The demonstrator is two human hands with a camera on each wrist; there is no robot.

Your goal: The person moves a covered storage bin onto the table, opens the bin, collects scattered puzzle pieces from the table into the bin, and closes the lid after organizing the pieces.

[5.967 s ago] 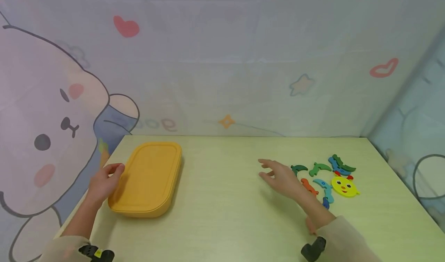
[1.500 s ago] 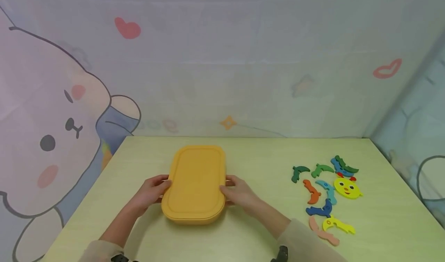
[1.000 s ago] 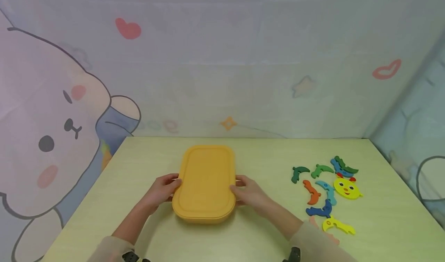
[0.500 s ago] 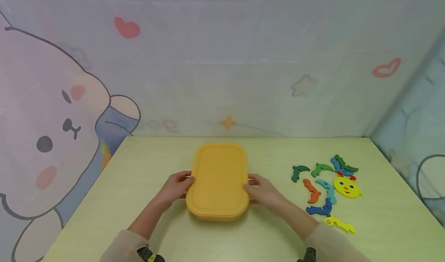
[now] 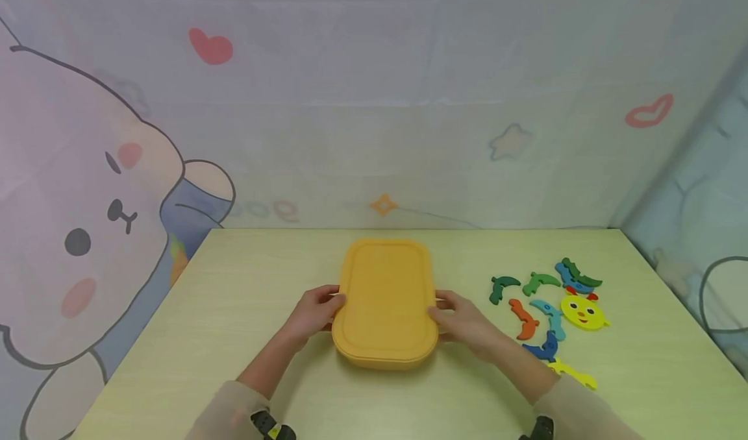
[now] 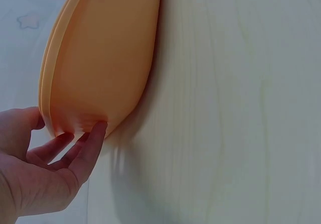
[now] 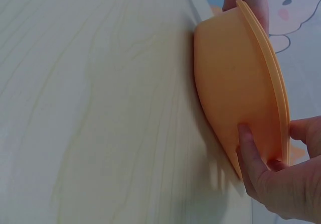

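The closed yellow box [image 5: 386, 300] is at the lower centre of the head view. The left hand [image 5: 314, 311] grips its left side and the right hand [image 5: 469, 324] its right, thumbs at the top edge. Colourful toy pieces [image 5: 552, 322] lie on the table [image 5: 257, 265] at lower right.

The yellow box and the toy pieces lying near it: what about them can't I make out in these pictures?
All views: the inside of the yellow box, hidden by its lid.
Left wrist view: the box's far end, cut off by the top edge.
Head view: part of the curved yellow piece, hidden by the right arm.
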